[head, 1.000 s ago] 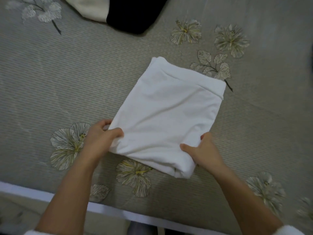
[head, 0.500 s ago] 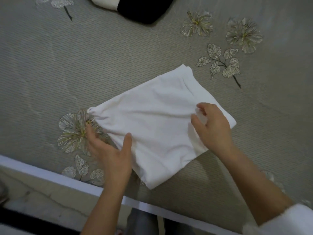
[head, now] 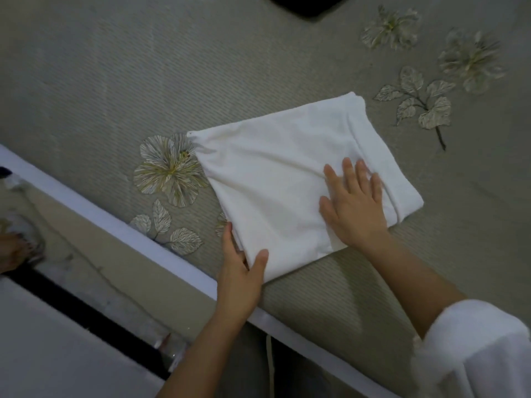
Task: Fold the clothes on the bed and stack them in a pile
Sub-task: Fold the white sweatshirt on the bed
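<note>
Garment [head: 287,182]: white, folded to a rough rectangle, lying flat on the bed [head: 115,81] near its front edge and turned at a slant, one corner pointing toward the person. A folded band runs along its far right side. Its left corner touches an embroidered flower [head: 168,170] on the grey-green cover. Right hand [head: 353,208]: palm down on the right half of the garment, fingers straight and spread wide, pressing the cloth flat and gripping nothing. Left hand [head: 240,271]: at the near corner, thumb laid on top of the cloth, fingers straight along the left edge, the corner sitting in the fork between them; whether the fingertips go under the cloth cannot be told. Sleeve [head: 474,349]: white, pushed up the right forearm, at lower right. Black cloth [head: 307,4]: at the top edge of the view, well apart from the garment, mostly cut off. Further flowers and a leaf sprig [head: 422,107] are stitched into the cover beyond the garment's far right corner. Trim [head: 115,222]: a white strip along the bed's front edge, running diagonally. Floor [head: 57,340]: pale, below the trim at lower left. Foot [head: 14,251]: at the left edge, blurred.
</note>
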`<state>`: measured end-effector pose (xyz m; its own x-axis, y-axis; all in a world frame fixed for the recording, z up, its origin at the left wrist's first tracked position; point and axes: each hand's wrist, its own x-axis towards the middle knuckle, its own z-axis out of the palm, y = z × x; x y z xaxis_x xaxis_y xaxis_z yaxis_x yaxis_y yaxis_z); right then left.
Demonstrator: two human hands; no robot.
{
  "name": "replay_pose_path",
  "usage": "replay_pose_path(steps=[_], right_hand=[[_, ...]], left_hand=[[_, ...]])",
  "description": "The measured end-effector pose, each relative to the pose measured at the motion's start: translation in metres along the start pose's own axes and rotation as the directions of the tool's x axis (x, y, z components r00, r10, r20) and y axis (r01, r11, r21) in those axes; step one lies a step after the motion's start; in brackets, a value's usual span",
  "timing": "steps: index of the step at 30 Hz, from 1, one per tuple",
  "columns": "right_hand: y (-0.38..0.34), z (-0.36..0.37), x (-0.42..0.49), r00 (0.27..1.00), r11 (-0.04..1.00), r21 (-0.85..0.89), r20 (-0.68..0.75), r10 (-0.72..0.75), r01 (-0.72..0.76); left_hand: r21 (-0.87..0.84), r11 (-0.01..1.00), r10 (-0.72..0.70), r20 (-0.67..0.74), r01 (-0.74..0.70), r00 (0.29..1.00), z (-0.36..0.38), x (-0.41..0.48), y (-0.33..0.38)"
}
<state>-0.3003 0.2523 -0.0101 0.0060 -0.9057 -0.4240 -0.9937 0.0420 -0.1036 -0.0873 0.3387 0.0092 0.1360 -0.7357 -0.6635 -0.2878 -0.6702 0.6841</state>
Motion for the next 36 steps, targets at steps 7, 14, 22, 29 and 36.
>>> replay_pose_path(steps=[7,14,22,29,36], right_hand=[[-0.012,0.004,0.001,0.999,0.999,0.023,-0.028,0.029,-0.028],[-0.016,0.012,0.024,0.951,0.946,-0.117,-0.029,-0.308,0.303],[0.055,0.000,0.049,0.997,0.996,0.091,-0.079,0.000,0.007],[0.068,-0.014,0.054,0.893,0.759,0.520,0.016,0.449,-0.391],[0.063,-0.022,0.033,0.810,0.397,0.773,0.245,0.534,-0.495]], left_hand=[[0.382,0.923,0.081,-0.083,-0.043,0.993,-0.012,0.017,0.012],[0.737,0.586,0.527,-0.029,-0.337,0.850,0.015,0.075,0.046],[0.726,0.608,0.463,0.005,-0.321,0.887,-0.004,0.116,0.032],[0.182,0.983,0.053,-0.362,0.014,0.931,-0.018,0.073,0.013],[-0.172,0.961,-0.244,-0.153,0.218,0.958,-0.023,0.074,0.023]])
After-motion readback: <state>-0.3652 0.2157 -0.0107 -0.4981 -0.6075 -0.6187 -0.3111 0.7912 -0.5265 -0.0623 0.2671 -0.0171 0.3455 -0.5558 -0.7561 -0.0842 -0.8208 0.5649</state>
